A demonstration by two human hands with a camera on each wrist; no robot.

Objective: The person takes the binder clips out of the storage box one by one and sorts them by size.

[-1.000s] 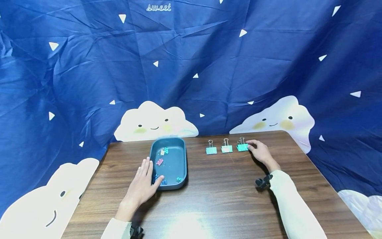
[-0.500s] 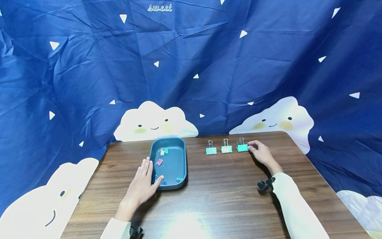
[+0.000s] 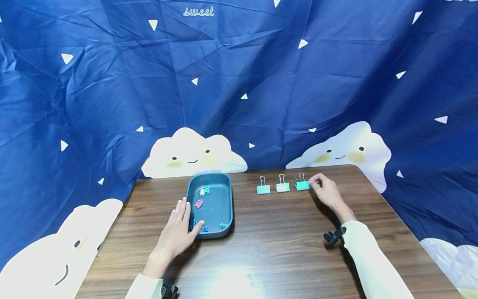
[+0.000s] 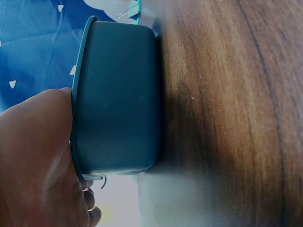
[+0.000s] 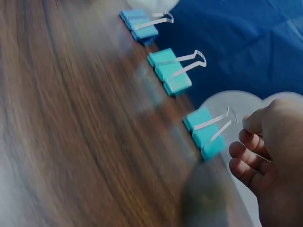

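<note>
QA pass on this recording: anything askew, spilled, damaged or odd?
Nothing spilled or visibly damaged. The three large binder clips stand upright in a row; small binder clips lie scattered but inside the tray. Only oddity: a faint thin line on the table by the middle clip; scratch or thread, can't tell.

“sweet” lettering (image 3: 198, 11) — on blue cloth (image 3: 130, 83)

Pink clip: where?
Head view: pink clip lies in the tray, left side, just right of the left hand, between the yellow clip and the blue clips.
</note>
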